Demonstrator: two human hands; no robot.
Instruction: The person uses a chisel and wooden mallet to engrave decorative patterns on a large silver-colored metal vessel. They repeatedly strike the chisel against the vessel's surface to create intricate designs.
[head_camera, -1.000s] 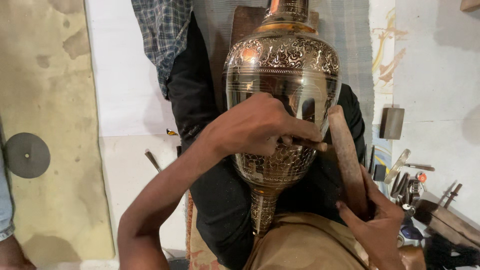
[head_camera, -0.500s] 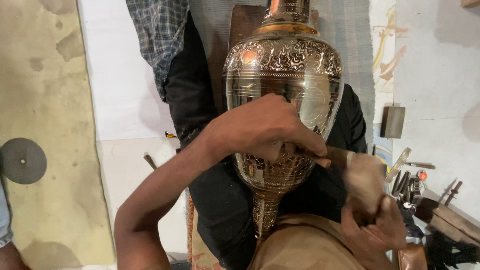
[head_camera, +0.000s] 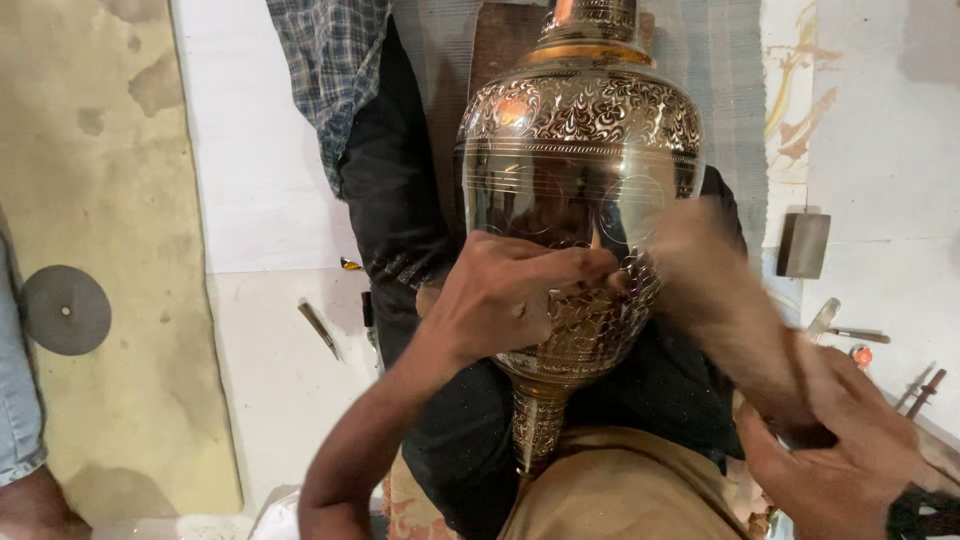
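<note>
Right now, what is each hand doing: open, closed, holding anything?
Left hand: closed, fingers pinched against the engraved brass vase; any tool in it is hidden.
Right hand: closed around a blurred wooden mallet.

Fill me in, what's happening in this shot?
A person is working on a large engraved brass vase propped on their lap. The left hand presses against the vase's lower body, fingers pinched as if on a small tool, which is too hidden to identify. The right hand grips a wooden mallet, blurred with motion beside the vase.
</note>
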